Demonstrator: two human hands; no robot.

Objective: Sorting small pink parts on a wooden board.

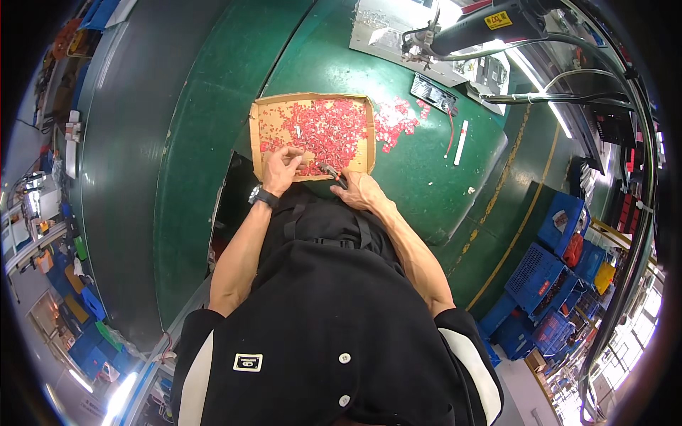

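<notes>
A shallow cardboard tray [312, 96] lies in front of me, strewn with many small red and silvery pieces [334, 128]. Over its near left part is my left hand [281, 170], thumb and fingers drawn together; whatever sits between the fingertips is too small to make out. My right hand [362, 190] rests by the near right corner of the tray, wrapped round pliers [331, 170] with reddish handles. Their metal jaws point left over the red pieces, toward my left hand. A dark watch [263, 195] is on my left wrist.
More red pieces [395, 126] are scattered on the green tabletop [419, 192], right of the tray. Beyond them lie a dark flat device [433, 94] with a red wire and a white strip [461, 143]. A black machine arm [490, 27] overhangs the far right. Blue crates [533, 277] stand beyond the right edge.
</notes>
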